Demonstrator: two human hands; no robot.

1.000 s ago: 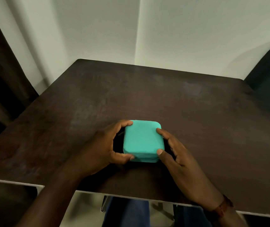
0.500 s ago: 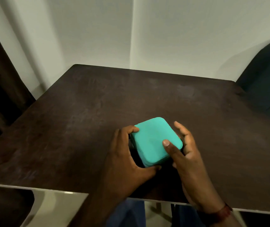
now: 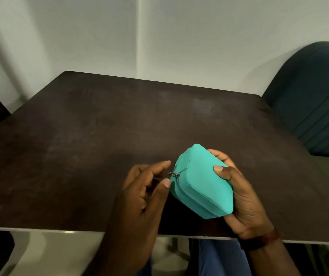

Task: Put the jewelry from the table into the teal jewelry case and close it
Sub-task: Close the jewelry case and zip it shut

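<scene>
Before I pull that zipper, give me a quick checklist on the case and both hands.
1. Right hand grips the teal jewelry case, held tilted: ok.
2. Zipper pull visible at the case's left corner: ok.
3. Left hand pinching the pull: not ok; thumb and forefinger flank it without closing on it.
4. Zipper run fully shut: cannot tell; the far side is hidden.
5. Jewelry inside: cannot tell; the lid is down.

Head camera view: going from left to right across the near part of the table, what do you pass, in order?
left hand → zipper pull → teal jewelry case → right hand → dark green chair, beyond the table's right edge
</scene>
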